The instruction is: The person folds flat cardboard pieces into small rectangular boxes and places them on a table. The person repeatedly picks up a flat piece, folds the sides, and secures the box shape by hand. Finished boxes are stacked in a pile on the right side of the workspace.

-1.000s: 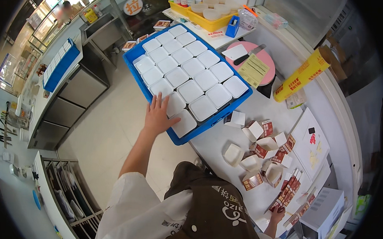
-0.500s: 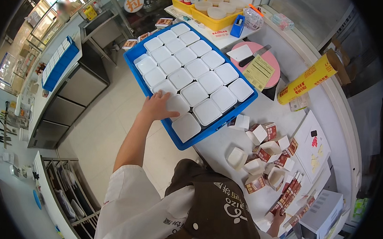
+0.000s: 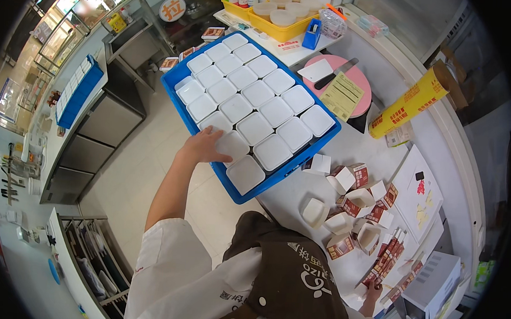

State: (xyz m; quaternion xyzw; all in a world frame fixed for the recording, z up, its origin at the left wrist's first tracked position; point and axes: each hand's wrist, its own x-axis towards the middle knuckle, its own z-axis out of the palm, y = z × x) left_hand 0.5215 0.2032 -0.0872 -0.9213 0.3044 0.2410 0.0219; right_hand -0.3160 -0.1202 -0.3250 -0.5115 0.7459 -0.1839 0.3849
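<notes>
My left hand [image 3: 203, 147] lies with fingers spread over the white square boxes [image 3: 232, 147] at the near left edge of a blue crate [image 3: 239, 198]. Its fingers and thumb rest on the boxes' flat, rounded-corner tops. Rows of the same white tops fill the crate. At the lower right, my right hand [image 3: 371, 292] is closed around the near end of a stack of folded red-brown cartons [image 3: 384, 261]; part of its grip is hidden. Several opened cartons [image 3: 358, 202], white inside and red-brown outside, lie loose on the white table between my hands.
Beyond the crate stand a yellow bin [image 3: 281, 29] of tubs and a blue tape dispenser [image 3: 312, 34]. A pink round board [image 3: 359, 101] holds a knife [image 3: 335, 73] and a yellow slip [image 3: 342, 95]. A yellow roll [image 3: 408, 107] and a grey-white appliance [image 3: 430, 290] stand at the right.
The view has shifted slightly, and the crate appears a little farther left and lower. My left hand keeps nearly the same place on the boxes. My right hand still holds the folded cartons.
</notes>
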